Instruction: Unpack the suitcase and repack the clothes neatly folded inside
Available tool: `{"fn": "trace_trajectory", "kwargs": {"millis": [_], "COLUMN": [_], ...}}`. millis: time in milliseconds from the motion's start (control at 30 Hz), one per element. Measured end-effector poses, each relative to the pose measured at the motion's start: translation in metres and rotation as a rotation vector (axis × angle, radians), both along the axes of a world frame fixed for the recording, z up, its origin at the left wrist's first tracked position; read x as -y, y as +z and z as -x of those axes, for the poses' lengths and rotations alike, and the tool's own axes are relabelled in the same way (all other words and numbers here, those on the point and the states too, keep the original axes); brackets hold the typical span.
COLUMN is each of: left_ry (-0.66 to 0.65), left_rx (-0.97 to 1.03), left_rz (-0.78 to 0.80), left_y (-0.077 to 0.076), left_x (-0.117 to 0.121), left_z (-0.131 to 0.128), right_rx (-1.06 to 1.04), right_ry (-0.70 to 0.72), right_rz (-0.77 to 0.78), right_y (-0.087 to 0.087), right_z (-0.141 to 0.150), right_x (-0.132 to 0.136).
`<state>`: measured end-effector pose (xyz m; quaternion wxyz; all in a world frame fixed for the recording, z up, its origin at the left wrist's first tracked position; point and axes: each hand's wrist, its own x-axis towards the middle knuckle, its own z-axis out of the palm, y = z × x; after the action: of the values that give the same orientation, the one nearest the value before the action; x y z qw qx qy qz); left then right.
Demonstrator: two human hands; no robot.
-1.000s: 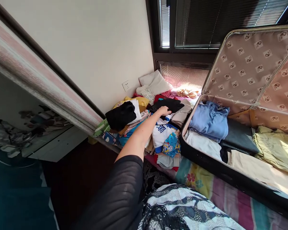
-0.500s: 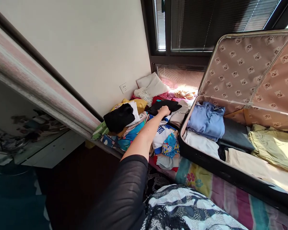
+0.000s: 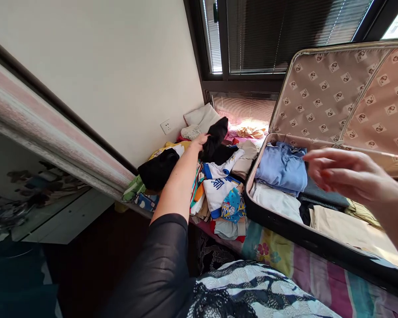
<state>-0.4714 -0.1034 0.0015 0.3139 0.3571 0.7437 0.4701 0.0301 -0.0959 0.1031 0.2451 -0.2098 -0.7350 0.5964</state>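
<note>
My left hand (image 3: 199, 141) reaches out over a pile of mixed clothes (image 3: 219, 190) on the bed and grips a black garment (image 3: 215, 134), lifting one end of it above the heap. My right hand (image 3: 343, 172) hovers over the open suitcase (image 3: 298, 234), fingers spread and holding nothing. Inside the suitcase lie folded clothes, among them a light blue garment (image 3: 281, 165), a dark grey one and beige pieces.
The suitcase lid (image 3: 345, 97) stands upright against the window with blinds (image 3: 278, 35). Another black garment (image 3: 157, 170) lies at the pile's left. A wall with a socket (image 3: 166, 126) and a wardrobe sliding door (image 3: 46, 128) stand left. A striped bedsheet (image 3: 318, 274) covers the bed.
My left hand closed on the black garment and raised it off the pile. My right hand came into view over the suitcase. The camera shifted slightly right.
</note>
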Motion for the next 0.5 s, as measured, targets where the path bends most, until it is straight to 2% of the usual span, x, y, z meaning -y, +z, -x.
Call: {"fn": "trace_trajectory", "kwargs": {"millis": [100,167,300,500], "left_ry": [0.042,0.065,0.116,0.157], "left_rx": [0.252,0.330,0.314,0.230], "left_rz": [-0.173,-0.254,-0.320,-0.400], "left_y": [0.024,0.038,0.062,0.101], "left_x": [0.011,0.019,0.034,0.045], "left_z": [0.018,0.023,0.019,0.008], "right_rx": [0.012,0.038,0.077,0.113], "right_ry": [-0.025,-0.089,-0.173,-0.203], "right_rz": [0.254,0.387,0.516,0.599], "right_y": [-0.013,-0.026,-0.051,-0.073], "right_z": [0.035,0.061,0.105,0.156], "right_x": [-0.025,-0.041,-0.057,-0.055]}}
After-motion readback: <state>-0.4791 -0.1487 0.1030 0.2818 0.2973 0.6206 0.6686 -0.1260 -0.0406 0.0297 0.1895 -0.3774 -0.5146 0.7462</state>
